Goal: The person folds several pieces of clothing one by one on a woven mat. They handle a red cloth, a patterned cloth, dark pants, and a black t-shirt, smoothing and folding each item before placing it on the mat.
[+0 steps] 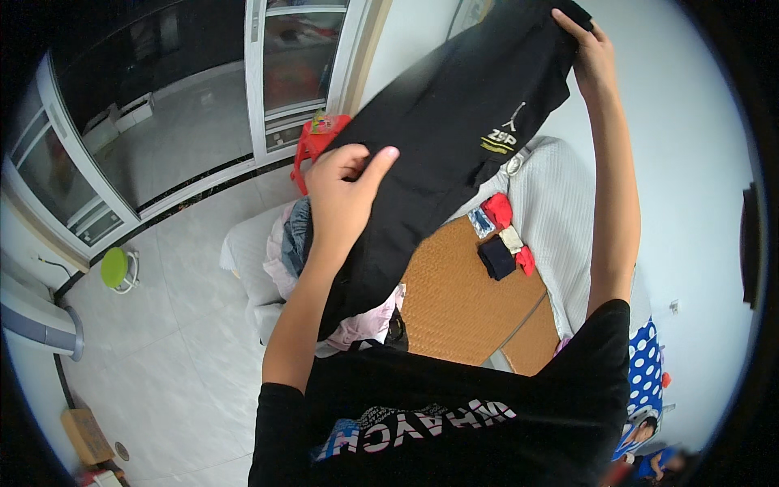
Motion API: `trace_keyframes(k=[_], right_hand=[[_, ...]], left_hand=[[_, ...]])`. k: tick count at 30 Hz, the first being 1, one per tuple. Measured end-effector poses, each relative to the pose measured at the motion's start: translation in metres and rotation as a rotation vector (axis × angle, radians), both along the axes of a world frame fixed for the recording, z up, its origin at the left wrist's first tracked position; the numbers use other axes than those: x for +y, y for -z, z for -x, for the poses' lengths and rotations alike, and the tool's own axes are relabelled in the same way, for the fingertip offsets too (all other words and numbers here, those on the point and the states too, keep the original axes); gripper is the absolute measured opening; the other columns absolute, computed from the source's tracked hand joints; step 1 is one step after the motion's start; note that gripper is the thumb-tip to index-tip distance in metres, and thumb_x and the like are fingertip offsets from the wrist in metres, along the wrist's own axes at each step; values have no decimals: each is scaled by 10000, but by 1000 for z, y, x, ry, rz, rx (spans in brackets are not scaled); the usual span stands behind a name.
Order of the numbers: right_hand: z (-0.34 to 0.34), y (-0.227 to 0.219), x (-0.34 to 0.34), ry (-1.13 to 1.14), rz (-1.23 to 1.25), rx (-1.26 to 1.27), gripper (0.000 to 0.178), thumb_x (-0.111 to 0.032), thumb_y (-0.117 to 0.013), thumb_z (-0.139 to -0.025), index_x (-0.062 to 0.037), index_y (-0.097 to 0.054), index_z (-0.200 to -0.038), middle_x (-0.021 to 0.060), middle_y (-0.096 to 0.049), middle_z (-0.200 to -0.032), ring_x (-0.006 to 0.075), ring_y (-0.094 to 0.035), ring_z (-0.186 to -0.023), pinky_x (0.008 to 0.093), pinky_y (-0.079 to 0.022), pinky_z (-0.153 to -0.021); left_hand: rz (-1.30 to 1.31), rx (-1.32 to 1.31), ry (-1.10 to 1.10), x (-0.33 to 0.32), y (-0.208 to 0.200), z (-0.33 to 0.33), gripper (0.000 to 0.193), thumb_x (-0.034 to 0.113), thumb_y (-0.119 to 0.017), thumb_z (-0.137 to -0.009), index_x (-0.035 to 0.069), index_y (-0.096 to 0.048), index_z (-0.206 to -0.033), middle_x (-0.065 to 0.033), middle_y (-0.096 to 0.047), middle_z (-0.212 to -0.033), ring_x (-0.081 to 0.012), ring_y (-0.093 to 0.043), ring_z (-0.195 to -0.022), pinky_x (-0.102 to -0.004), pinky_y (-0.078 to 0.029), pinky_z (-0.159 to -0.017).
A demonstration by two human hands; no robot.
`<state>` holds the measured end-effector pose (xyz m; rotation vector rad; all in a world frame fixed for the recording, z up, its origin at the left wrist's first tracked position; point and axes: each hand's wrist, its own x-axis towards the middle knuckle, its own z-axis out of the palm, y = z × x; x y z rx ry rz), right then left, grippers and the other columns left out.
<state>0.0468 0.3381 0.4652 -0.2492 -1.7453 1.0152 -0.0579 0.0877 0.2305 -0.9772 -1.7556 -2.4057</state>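
Note:
A pair of black trousers (pixel 438 122) with a small white and yellow print is stretched out in front of me, slanting from upper right to lower left. High at the right, my right hand (pixel 596 57) grips one end, thumb on the near side. Closed on the cloth nearer the middle is my left hand (pixel 345 183), its thumb pointing up and right. The lower part of the trousers hangs past my left forearm, over a pile of clothes with a pink piece (pixel 365 326) and a blue denim piece (pixel 298 227).
A woven brown mat (pixel 446 284) covers the seat of a grey-covered sofa (pixel 560 187). On it lie several small folded items, including a dark folded cloth (pixel 497 257) and a red one (pixel 497 209). Leftward stand a green-topped stool (pixel 115 268) and glass sliding doors (pixel 256 81).

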Motion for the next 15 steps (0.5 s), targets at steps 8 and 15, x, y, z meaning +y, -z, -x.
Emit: trace_keyframes(k=[8, 15], right_hand=[[-5, -8, -25, 84, -146, -75, 223, -85, -719, -785, 31, -667, -969, 84, -687, -879, 164, -633, -758, 281, -496, -729], [7, -7, -19, 138, -184, -184, 185, -76, -694, -786, 20, -685, -944, 75, -688, -842, 161, -627, -753, 291, -487, -718]], left_hand=[[238, 116, -46, -24, -4, 23, 389, 213, -805, -741, -8, -495, -655, 19, -316, -541, -73, -293, -511, -275, -251, -485], [480, 261, -183, -45, -21, 12, 339, 258, -806, -715, -13, -603, -699, -40, -466, -602, -158, -427, -555, -322, -334, -533]])
